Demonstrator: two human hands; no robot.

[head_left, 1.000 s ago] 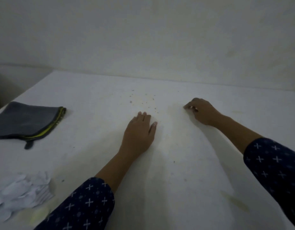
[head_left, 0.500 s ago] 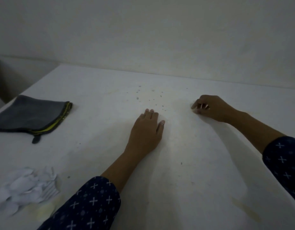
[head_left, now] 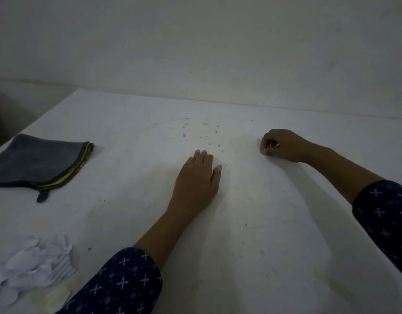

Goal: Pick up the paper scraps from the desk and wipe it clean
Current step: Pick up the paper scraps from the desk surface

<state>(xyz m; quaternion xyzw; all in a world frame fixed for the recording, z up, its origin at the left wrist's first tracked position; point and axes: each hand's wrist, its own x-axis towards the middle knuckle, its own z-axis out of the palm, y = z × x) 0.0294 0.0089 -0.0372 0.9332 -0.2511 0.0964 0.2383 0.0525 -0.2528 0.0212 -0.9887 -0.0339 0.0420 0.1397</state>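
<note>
On the desk (head_left: 263, 223), left hand (head_left: 195, 184) still flat, right hand (head_left: 284, 145) now fisted round white scrap (head_left: 272, 145)

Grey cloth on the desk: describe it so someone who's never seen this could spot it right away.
Start at the white desk and look to its far left edge. The cloth lies flat there, beyond the heap of paper scraps and left of the left hand. Unlike the white scraps, it is dark grey with yellow-green trim.
</note>
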